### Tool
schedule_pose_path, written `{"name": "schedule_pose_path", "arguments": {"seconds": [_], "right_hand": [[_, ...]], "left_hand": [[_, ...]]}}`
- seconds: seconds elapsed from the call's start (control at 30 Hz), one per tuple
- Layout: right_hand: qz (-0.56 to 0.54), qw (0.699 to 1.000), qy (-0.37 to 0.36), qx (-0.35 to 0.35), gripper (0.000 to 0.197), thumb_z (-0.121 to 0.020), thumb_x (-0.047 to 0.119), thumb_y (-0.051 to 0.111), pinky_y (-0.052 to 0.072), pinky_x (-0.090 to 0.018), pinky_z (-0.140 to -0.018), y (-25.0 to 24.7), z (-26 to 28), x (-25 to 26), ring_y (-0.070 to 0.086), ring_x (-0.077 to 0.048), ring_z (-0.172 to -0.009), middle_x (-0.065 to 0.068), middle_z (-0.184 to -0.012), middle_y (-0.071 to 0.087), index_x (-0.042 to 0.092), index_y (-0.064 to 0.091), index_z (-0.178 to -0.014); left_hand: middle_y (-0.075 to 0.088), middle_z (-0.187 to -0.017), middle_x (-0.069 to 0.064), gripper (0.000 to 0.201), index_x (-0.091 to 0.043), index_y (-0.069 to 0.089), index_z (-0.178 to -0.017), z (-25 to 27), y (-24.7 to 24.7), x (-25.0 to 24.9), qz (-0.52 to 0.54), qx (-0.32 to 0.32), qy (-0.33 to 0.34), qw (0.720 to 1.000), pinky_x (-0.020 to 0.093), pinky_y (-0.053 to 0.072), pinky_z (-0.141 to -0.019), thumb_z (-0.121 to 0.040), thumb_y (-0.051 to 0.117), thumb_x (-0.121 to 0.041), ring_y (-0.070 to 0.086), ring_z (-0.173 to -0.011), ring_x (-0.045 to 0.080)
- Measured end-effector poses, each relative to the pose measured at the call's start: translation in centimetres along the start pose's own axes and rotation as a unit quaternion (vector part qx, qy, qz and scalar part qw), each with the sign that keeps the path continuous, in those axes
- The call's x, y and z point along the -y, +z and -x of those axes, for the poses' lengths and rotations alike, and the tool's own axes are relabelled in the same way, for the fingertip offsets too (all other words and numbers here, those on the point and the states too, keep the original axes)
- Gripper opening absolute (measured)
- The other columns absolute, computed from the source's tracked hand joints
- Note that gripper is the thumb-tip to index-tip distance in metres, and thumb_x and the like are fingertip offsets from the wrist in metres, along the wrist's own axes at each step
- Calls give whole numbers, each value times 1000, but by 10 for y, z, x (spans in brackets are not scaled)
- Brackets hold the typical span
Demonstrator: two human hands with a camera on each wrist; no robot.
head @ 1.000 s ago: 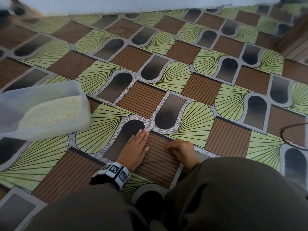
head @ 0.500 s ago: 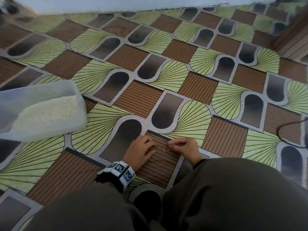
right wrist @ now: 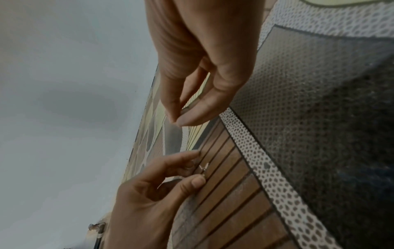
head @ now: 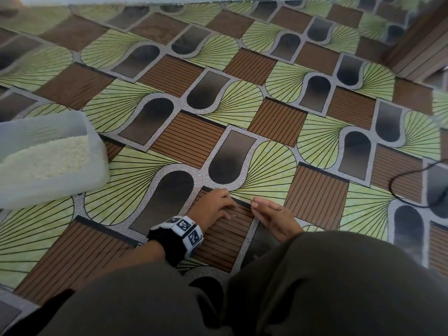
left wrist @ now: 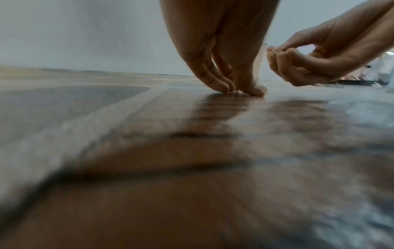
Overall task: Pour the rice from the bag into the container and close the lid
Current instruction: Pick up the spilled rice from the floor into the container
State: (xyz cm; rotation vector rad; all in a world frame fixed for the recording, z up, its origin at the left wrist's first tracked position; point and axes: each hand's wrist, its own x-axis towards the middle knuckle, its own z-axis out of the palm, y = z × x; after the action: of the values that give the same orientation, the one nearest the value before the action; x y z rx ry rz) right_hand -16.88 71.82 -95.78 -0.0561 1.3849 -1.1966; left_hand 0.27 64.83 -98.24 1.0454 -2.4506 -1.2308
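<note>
I see the container (head: 48, 156), lid off, holding rice (head: 46, 158), at the far left of the floor (head: 315, 132), long axis running left-right. My left hand (head: 213, 207) fingertips press the floor beside spilled grains (right wrist: 202, 167); my right hand (head: 274, 217) hovers, thumb and fingertips pinched together.

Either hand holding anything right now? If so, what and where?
Left hand: fingertips touch the floor mat beside spilled rice grains, nothing visibly gripped. Right hand: thumb and forefinger pinched together; whether a grain sits between them cannot be told.
</note>
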Motion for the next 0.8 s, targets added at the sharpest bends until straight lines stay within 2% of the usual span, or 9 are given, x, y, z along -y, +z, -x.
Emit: {"name": "schedule_pose_path", "arguments": {"seconds": [0.13, 0.27, 0.37, 0.43, 0.53, 0.7, 0.8], "right_hand": [[-16, 1000, 13, -7, 13, -82, -9, 58, 54, -13, -62, -2, 0, 0, 69, -6, -67, -2, -69, 72, 1, 65, -86], [-30, 999, 22, -6, 13, -82, -9, 58, 55, -14, -64, -1, 0, -2, 69, -6, -67, -2, -70, 72, 1, 65, -87], [-39, 999, 27, -6, 13, -83, -9, 57, 55, -14, -64, 1, -1, -3, 69, -6, -66, -2, -68, 72, 1, 65, -86], [-47, 998, 29, -8, 13, -83, -9, 56, 55, -14, -64, 2, -1, -3, 69, -6, -65, -2, -68, 72, 1, 64, -86], [-58, 998, 33, -4, 12, -84, -9, 56, 55, -15, -64, 4, 0, -3, 69, -6, -65, -3, -68, 72, -1, 64, -87], [-68, 997, 40, -9, 12, -83, -9, 57, 56, -16, -66, 3, 0, -4, 69, -7, -67, -3, -70, 72, -1, 64, -89], [-73, 996, 48, -15, 12, -84, -8, 57, 56, -16, -66, 2, -1, -5, 69, -8, -68, -3, -71, 73, 0, 64, -90]], "left_hand": [[63, -90, 16, 18, 3, 70, -89, -9, -5, -6, 19, 27, 9, 999, 11, 38, -75, -74, 62, 9, 57, -89, 24], [67, -86, 14, 15, 0, 71, -87, -8, -3, -9, 26, 19, 42, 999, 5, 36, -76, -77, 61, 4, 59, -83, 17], [67, -84, 8, 13, -3, 71, -85, -4, -5, -1, 58, -81, 32, 995, 5, 35, -77, -77, 60, -2, 55, -81, 7], [66, -84, 5, 11, -6, 70, -84, 0, -8, 7, 45, -130, 18, 990, 6, 35, -78, -76, 64, -6, 54, -82, 7], [64, -83, 6, 12, -7, 70, -84, 8, -8, 15, 6, -118, 10, 993, 13, 33, -79, -72, 69, -8, 51, -85, 12], [62, -85, 9, 16, -5, 71, -86, 8, 3, 7, -3, -93, 10, 996, 11, 29, -76, -72, 70, -11, 45, -85, 8], [62, -89, 12, 14, -1, 69, -88, 5, 10, -2, 3, -79, -15, 997, 19, 34, -80, -74, 69, -6, 53, -91, 21]]}}
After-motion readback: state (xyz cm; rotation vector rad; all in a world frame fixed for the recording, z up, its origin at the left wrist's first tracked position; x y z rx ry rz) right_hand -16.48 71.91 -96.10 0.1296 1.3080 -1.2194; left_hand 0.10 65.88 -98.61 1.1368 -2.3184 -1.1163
